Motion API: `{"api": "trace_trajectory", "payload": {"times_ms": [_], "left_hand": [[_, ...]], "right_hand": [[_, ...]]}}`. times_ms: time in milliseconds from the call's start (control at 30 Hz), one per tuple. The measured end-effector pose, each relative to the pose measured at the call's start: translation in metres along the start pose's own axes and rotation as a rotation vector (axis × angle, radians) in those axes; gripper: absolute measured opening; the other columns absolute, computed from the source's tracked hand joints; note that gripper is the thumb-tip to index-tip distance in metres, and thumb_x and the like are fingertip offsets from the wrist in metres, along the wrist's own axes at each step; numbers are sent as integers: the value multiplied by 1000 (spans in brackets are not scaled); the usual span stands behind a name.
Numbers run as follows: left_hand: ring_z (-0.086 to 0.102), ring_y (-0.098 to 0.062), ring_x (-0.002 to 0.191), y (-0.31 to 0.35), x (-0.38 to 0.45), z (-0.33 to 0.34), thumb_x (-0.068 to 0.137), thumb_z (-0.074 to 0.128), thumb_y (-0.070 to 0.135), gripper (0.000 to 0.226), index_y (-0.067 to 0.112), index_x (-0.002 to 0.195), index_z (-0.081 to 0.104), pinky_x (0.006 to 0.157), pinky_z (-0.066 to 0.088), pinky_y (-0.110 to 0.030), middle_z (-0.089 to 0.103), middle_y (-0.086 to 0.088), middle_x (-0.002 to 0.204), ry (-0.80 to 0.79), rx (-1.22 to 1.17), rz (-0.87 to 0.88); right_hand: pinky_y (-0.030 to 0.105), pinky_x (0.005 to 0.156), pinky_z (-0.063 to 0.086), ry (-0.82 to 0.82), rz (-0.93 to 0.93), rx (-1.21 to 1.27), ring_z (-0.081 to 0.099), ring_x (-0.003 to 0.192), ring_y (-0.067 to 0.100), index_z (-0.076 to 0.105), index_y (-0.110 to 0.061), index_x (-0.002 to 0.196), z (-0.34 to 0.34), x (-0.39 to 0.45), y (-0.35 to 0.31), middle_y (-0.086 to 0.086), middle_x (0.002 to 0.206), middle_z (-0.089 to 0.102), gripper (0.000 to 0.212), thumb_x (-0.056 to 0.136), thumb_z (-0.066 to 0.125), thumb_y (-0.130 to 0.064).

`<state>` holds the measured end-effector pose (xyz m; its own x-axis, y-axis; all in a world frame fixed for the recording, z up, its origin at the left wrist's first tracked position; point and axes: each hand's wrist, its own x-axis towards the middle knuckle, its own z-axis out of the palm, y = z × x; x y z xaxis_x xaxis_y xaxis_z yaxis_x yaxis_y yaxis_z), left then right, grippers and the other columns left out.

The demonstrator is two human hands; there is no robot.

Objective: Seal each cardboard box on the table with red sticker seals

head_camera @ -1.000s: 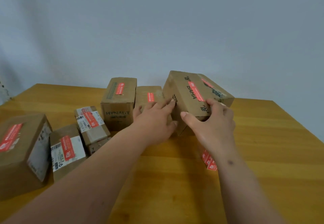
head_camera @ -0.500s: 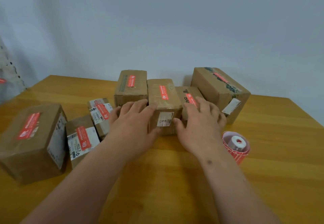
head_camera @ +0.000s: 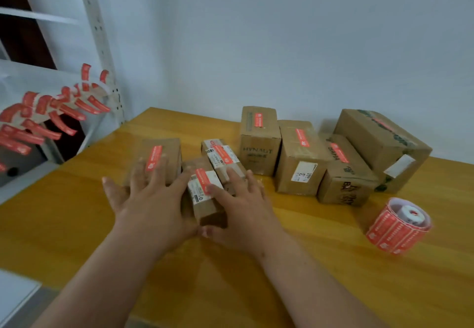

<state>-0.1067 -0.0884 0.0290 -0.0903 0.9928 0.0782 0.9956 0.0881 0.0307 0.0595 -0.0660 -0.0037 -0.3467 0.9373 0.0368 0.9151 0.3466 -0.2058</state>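
Both your hands are flat, fingers spread, gripping nothing. Your left hand (head_camera: 151, 199) lies over the near face of the left box (head_camera: 160, 161), fingertips up by its red seal (head_camera: 153, 157). Your right hand (head_camera: 241, 207) rests against the right side of the small box (head_camera: 205, 199), which sits between your two hands; your fingers reach the labelled box (head_camera: 223, 159) just behind it. Four more sealed boxes stand in a row to the right, the HYNAUT box (head_camera: 259, 143) first. The sticker roll (head_camera: 400, 225) lies on the table (head_camera: 77, 220), well apart on your right.
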Motion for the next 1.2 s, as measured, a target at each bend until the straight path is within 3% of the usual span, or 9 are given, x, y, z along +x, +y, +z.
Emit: {"api": "trace_trajectory", "payload": {"times_ms": [100,200,400,533,700,833,933,1033,1200], "left_hand": [[-21,-33,144,-11,6,20,63,53,85,101,53,146,5,112,7,-68,-20,5,159,17,-41,35],[-20,-32,144,-22,22,32,76,56,70,78,51,143,23,115,8,-63,-15,5,159,108,-66,107],[-19,-27,144,-41,71,45,85,62,40,71,53,144,24,116,3,-60,-6,7,159,180,-124,239],[-22,-24,143,-40,115,48,86,63,37,80,53,147,13,116,-1,-57,-9,8,159,173,-146,279],[-14,-23,146,-23,172,66,77,74,19,103,48,149,7,113,5,-65,4,6,162,292,-225,386],[-28,-22,143,1,213,73,82,66,13,113,53,141,-22,110,-6,-66,-10,11,162,323,-196,378],[-41,-22,137,13,229,72,86,58,10,112,53,136,-33,109,-13,-67,-25,12,158,319,-149,315],[-34,-25,141,23,218,66,84,59,10,106,46,145,-20,109,-14,-65,-27,9,157,331,-169,240],[-20,-23,145,44,167,42,91,57,32,92,42,148,-14,116,-5,-58,-18,8,159,251,-252,248]], "right_hand": [[60,117,0,-3,21,-38,-13,146,36,5,-51,147,11,12,-9,-5,162,-7,75,87,45,-68],[55,116,14,59,57,-81,4,144,39,10,-45,149,12,20,-18,1,160,13,69,89,37,-68],[46,102,32,208,82,-83,26,129,34,24,-32,148,13,51,-31,3,145,36,57,96,39,-51],[50,112,24,190,166,-44,14,140,38,18,-30,150,20,83,-26,4,154,25,58,98,40,-42],[50,119,2,103,194,3,-18,145,38,-5,-32,152,26,118,0,2,162,-11,75,97,45,-23],[50,119,-6,60,211,10,-27,144,30,-5,-33,153,27,131,16,0,160,-21,76,96,45,-21],[50,118,-9,56,217,28,-23,145,26,2,-33,152,24,123,23,-3,161,-17,75,94,50,-24],[47,120,1,112,210,74,-11,147,25,13,-31,152,13,107,28,-4,162,-4,68,94,49,-27],[39,119,16,235,160,137,13,143,24,33,-24,147,-13,73,27,-2,154,23,55,95,50,-33]]}}
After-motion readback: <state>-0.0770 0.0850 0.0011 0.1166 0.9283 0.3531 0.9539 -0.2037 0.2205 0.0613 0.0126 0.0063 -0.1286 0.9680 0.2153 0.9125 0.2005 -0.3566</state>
